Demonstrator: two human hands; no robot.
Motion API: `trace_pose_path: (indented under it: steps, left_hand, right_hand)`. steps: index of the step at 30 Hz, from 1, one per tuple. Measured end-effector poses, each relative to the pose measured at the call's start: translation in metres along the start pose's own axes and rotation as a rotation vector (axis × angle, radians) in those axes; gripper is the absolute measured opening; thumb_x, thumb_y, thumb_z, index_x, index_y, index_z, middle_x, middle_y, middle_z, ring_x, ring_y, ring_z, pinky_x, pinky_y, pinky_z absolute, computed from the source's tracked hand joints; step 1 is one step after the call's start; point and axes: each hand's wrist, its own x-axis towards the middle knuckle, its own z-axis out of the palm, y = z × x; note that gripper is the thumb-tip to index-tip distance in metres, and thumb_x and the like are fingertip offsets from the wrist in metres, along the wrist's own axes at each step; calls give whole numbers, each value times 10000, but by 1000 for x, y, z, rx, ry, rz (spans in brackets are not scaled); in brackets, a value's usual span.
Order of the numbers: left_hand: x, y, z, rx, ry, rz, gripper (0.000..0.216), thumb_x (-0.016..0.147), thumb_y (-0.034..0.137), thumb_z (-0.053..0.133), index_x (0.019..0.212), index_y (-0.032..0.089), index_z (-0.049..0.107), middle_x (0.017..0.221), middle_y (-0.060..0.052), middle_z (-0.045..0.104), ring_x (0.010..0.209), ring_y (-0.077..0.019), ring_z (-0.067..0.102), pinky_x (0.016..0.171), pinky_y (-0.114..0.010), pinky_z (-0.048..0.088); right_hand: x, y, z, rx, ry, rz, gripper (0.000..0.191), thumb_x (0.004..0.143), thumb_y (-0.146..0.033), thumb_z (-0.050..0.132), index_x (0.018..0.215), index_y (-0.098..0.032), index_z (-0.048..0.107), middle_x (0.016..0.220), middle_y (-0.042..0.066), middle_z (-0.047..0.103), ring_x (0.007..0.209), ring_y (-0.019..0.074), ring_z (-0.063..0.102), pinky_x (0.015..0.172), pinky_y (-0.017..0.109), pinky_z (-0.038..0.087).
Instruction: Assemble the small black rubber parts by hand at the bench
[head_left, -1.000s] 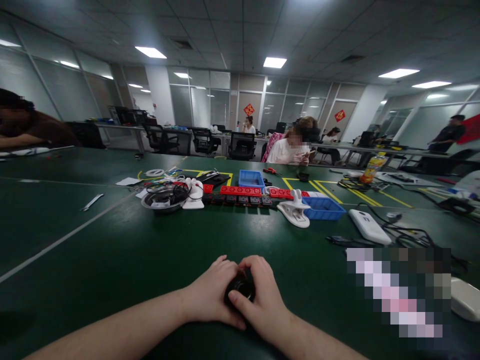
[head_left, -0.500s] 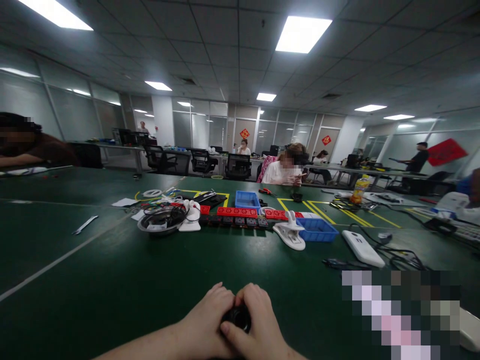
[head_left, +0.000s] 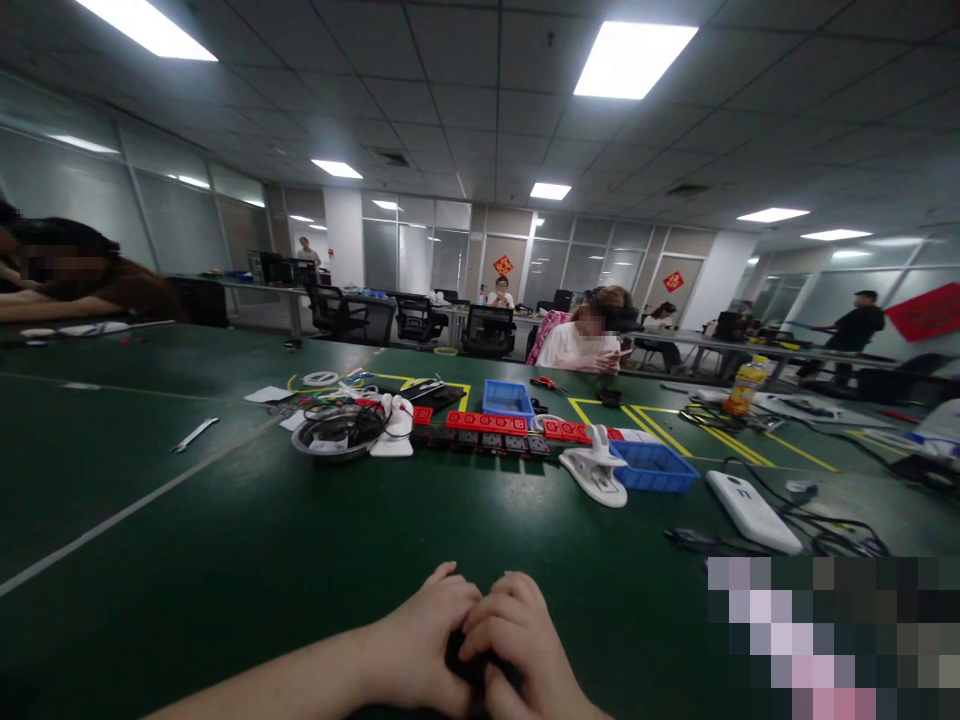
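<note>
Low in the head view, both hands meet over the green table (head_left: 315,560). A small black object (head_left: 457,655) is between them, mostly covered by fingers; its kind cannot be made out. My left hand (head_left: 424,640) closes around it from the left. My right hand (head_left: 517,640) is closed over it from the right, with bent fingers across its top.
Ahead lie a metal bowl (head_left: 304,442) of cables, a power strip row (head_left: 487,422), white clips (head_left: 596,480), blue bins (head_left: 656,480) and a white device (head_left: 754,512). A wrench (head_left: 195,435) is at left. Other people (head_left: 577,340) sit across the table.
My right fingers have shifted over the black object and now cover more of it; its round top showed before. The view has turned slightly left.
</note>
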Motion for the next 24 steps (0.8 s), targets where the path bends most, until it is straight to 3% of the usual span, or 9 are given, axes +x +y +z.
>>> trace_pose_path:
  steps: [6, 11, 14, 18, 21, 24]
  left_hand:
    - [-1, 1, 1, 75, -22, 40, 323, 586, 300, 684, 888, 255, 578, 950, 30, 551, 932, -210, 520, 1054, -505, 118]
    - [-3, 4, -2, 62, -49, 45, 560, 582, 338, 677, 1114, 289, 509, 1098, -5, 535, 1038, -262, 485, 1048, -537, 107]
    - [-3, 8, -7, 9, -38, 11, 705, 566, 353, 693, 1212, 273, 424, 1154, -36, 522, 1071, -280, 476, 1036, -573, 104]
    - [-4, 14, -12, -15, -46, -15, 660, 585, 385, 686, 1174, 230, 432, 1133, -63, 535, 1084, -279, 475, 1041, -570, 73]
    - [-4, 14, -11, -4, -32, -24, 620, 581, 396, 688, 1120, 210, 442, 1064, -55, 549, 1030, -263, 502, 1051, -544, 88]
    - [-3, 13, -8, 14, -13, -36, 507, 592, 382, 682, 1023, 213, 473, 993, -31, 556, 950, -243, 527, 1048, -528, 131]
  right_hand:
    - [-3, -3, -3, -18, -55, 7, 271, 580, -60, 397, 738, -231, 536, 787, -54, 652, 829, 162, 542, 895, 416, 274]
    - [-6, -2, -4, -35, -57, 18, 380, 689, -98, 465, 1027, -269, 497, 979, -28, 632, 935, 189, 522, 943, 424, 238]
    - [-8, 2, -1, -14, 27, 95, 337, 720, -157, 475, 1050, -224, 465, 976, 21, 590, 896, 192, 521, 899, 404, 313]
    - [-10, 7, 5, -8, 136, 215, 235, 794, -335, 480, 969, -178, 472, 877, 48, 544, 792, 187, 514, 718, 329, 419]
    - [-9, 7, 8, -42, 143, 243, 371, 812, -537, 439, 871, -173, 480, 790, 38, 523, 700, 174, 497, 634, 308, 417]
    - [-7, 6, 9, -105, 110, 260, 454, 791, -623, 410, 773, -175, 478, 731, 29, 511, 655, 170, 478, 594, 304, 396]
